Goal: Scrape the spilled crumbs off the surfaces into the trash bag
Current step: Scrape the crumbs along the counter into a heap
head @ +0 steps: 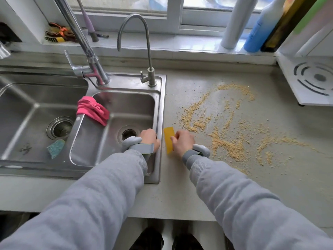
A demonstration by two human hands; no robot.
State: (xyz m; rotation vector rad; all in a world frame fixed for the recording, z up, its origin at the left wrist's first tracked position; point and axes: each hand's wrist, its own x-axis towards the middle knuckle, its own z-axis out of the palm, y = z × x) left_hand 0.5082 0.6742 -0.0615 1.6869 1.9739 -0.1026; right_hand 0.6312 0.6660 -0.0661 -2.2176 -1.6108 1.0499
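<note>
Right hand (182,142) pinches flat yellow plastic scraper (169,138); left hand (150,138) curls over steel sink rim (161,112). Recommend low blade angle, sweeping tan crumbs (223,127) together.

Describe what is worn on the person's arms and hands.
Both arms are in loose light grey sweatshirt sleeves with ribbed cuffs. Each wrist carries a grey band with a rounded, padded grey block strapped on. The left hand and right hand are bare: no gloves, and no rings that show.

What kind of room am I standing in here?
Most likely a home kitchen: a double stainless sink with a tall faucet is set into a grey countertop under a window, and cleaning bottles stand on the sill.
</note>
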